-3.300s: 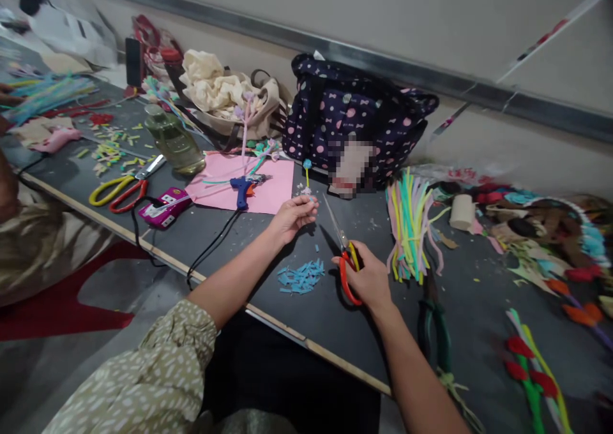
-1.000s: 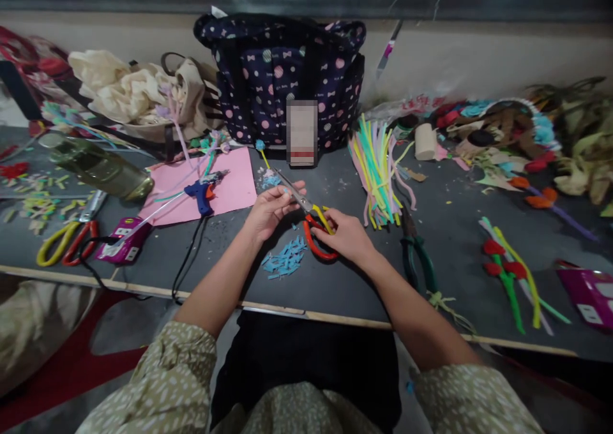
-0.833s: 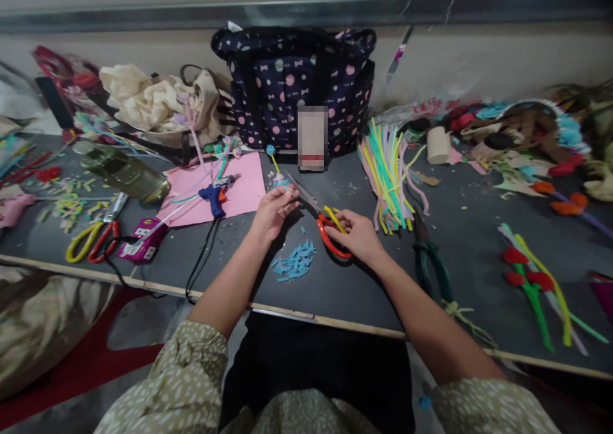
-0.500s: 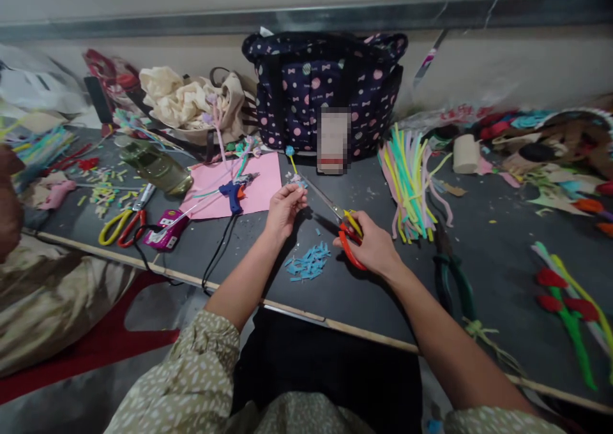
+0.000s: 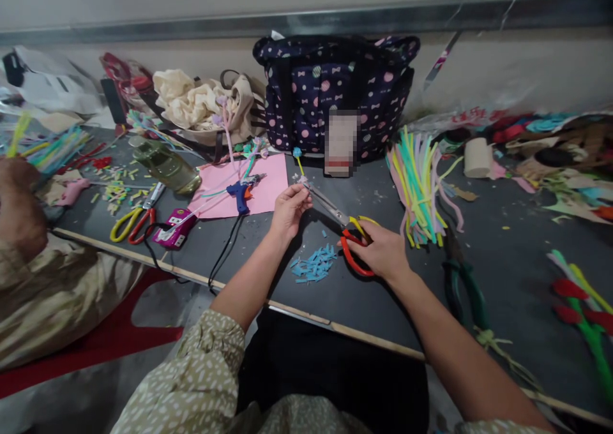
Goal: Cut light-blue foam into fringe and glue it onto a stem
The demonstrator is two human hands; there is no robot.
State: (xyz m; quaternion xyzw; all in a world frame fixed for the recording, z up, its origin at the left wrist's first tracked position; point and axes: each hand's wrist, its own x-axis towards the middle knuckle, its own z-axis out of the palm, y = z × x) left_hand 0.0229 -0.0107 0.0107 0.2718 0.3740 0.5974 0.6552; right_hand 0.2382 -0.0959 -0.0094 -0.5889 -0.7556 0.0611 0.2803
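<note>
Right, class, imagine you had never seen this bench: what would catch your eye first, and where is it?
Probably the big dark patterned bag, standing at the back of the table. Next, the red-and-yellow-handled scissors in the right hand, their blades pointing toward the left hand. Then the bright blue snippets between the forearms, and the bundle of pastel stems right of the bag.

Gleams as smooth metal along the blades of the scissors point(image 5: 341, 217), as smooth plastic at their red and yellow handles. Looks matt on the worktop point(image 5: 354, 306) and blue snippets point(image 5: 313, 265), fuzzy on the bundled stems point(image 5: 417, 191), papery on the pink sheet point(image 5: 271, 191), see-through and glossy on the bottle point(image 5: 167, 171), like printed cloth on the navy bag point(image 5: 306, 99).
</note>
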